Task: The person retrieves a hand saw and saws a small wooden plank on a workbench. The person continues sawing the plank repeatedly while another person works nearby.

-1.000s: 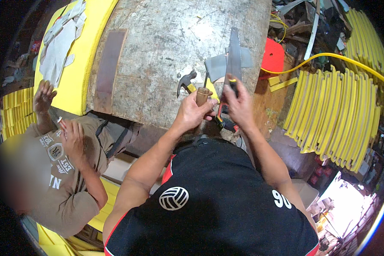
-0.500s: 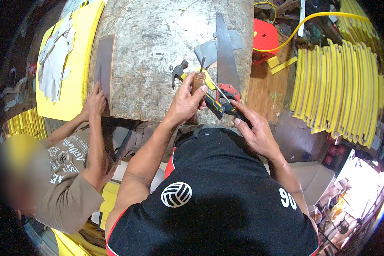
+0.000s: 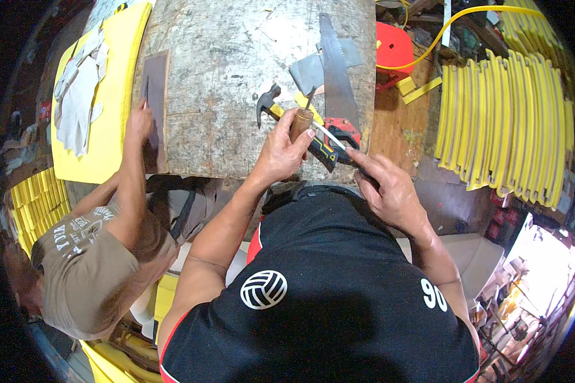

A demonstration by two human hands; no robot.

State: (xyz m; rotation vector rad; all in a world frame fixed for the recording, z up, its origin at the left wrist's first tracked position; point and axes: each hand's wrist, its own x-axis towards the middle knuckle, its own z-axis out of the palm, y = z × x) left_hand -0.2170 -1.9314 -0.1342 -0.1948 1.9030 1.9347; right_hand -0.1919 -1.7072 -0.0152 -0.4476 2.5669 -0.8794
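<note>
My left hand (image 3: 283, 150) is closed around the wooden handle (image 3: 301, 122) of a small tool, whose thin dark metal shaft points up and away. My right hand (image 3: 388, 188) grips a slim tool with a dark handle, and its pale, narrow metal shaft (image 3: 329, 135) reaches up-left to the wooden handle. Beneath my hands a claw hammer (image 3: 268, 102) with a yellow and black grip lies on the worn workbench (image 3: 211, 70). Beside it rests a handsaw (image 3: 338, 70) with a red and black handle, lying across a grey sheet piece (image 3: 305, 75).
On the left a co-worker's hand (image 3: 140, 121) is over a dark flat board (image 3: 155, 76). Grey-white gloves (image 3: 80, 96) lie on a yellow pad (image 3: 124, 57). To the right are a red stool-like object (image 3: 394, 48), a yellow strap (image 3: 466, 16) and stacked yellow curved strips (image 3: 501, 121).
My right hand has shifted slightly, its index finger now stretched along the pale shaft. My left hand and its tool have tilted a little. The co-worker's hand has slid farther up the dark board.
</note>
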